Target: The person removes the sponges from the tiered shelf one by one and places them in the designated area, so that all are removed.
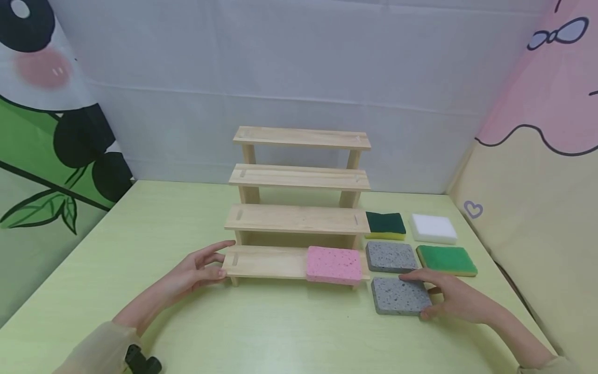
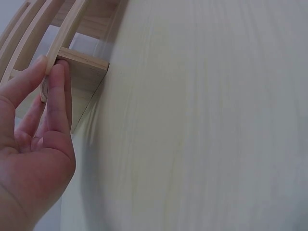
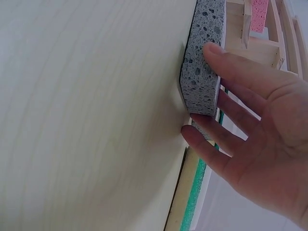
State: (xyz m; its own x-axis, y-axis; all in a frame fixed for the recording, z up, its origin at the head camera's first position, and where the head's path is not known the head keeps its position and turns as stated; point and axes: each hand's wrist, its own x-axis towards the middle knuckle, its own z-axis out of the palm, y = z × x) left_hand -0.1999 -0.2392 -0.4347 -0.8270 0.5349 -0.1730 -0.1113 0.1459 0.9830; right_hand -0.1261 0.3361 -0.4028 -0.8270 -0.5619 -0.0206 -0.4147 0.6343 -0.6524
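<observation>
A stepped wooden rack (image 1: 299, 221) stands in the middle of the table. At the left end of its lowest step, my left hand (image 1: 203, 267) pinches the board; in the left wrist view the thumb and fingers (image 2: 57, 91) lie on either side of it. A pink sponge (image 1: 334, 264) lies on the right part of that step. My right hand (image 1: 455, 296) grips the nearer grey sponge (image 1: 401, 296) at its right end, thumb at the near corner and a finger at the far one. Behind it lies a second grey sponge (image 1: 390, 256).
Right of the rack lie a dark green and yellow sponge (image 1: 385, 224), a white sponge (image 1: 433, 228) and a green-topped sponge (image 1: 447, 259). A pale cloth wall (image 1: 299, 62) rises behind the table (image 1: 177, 208). Printed panels flank both sides.
</observation>
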